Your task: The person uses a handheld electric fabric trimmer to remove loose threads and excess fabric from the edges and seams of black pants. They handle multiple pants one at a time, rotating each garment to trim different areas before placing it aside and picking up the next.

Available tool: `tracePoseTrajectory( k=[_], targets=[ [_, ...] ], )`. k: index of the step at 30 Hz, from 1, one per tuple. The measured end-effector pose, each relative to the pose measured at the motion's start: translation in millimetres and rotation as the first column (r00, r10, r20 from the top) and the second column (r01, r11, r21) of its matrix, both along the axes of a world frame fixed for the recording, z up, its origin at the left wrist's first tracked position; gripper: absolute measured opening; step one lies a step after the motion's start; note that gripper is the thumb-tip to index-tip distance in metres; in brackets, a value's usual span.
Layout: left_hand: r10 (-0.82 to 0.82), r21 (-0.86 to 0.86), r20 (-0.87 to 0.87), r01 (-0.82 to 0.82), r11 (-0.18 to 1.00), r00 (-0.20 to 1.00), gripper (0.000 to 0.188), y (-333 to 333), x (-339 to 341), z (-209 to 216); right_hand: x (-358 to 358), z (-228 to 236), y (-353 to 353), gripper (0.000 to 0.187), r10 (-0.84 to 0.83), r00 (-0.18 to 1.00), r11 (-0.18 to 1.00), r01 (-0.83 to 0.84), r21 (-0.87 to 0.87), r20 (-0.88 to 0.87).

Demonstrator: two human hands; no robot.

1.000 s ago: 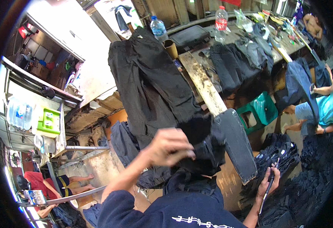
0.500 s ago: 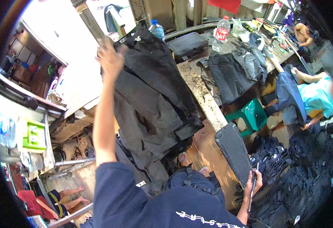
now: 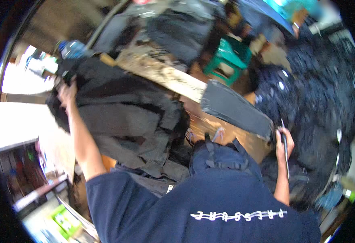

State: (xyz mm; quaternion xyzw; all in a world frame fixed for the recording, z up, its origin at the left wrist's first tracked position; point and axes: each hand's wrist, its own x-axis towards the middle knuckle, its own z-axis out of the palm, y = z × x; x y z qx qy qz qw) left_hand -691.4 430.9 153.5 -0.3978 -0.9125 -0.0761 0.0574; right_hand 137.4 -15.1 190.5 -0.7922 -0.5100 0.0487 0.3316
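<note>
My left hand [image 3: 67,95] is at the far left end of a stack of black garments [image 3: 121,117], over or against the dark cloth. Motion smears its fingers, so their grip is unclear. My right hand [image 3: 284,142] is closed around a slim black pen-like tool [image 3: 285,156] with a thin pointed tip directed away from me. That hand is just past the near right end of a long black padded board [image 3: 234,108]. The cloth stack is draped and folded in front of my left arm.
A worn wooden plank [image 3: 161,75] runs from the stack toward the padded board. Beyond it stands a green plastic stool [image 3: 229,60]. Dark cloth heaps [image 3: 307,93] fill the right side. A blue-capped bottle [image 3: 73,49] stands far left, and a person in turquoise [image 3: 297,8] is at the far right.
The whole view has turned and blurred. My left hand, raised beside the stack before, is now at the stack's far end. My right hand keeps hold of the pen-like tool.
</note>
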Motion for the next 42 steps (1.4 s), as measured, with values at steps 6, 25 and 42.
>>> tracePoseTrajectory(
  k=[6, 25, 42],
  targets=[
    [-0.403, 0.552, -0.485, 0.629, 0.547, 0.776, 0.061, -141, 207, -16, 89, -30, -22, 0.021, -0.216, 0.974, 0.964, 0.225, 0.145, -0.075],
    [-0.849, 0.411, 0.483, 0.912, 0.003, -0.215, 0.046, -214, 814, 10, 328, -161, 81, 0.055, -0.471, 0.762, 0.786, 0.591, 0.182, -0.444],
    [-0.104, 0.371, 0.885, 0.822, -0.432, -0.454, 0.072, -257, 945, -73, 150, -101, -134, 0.049, -0.656, 0.561, 0.687, 0.721, -0.09, -0.504]
  ],
)
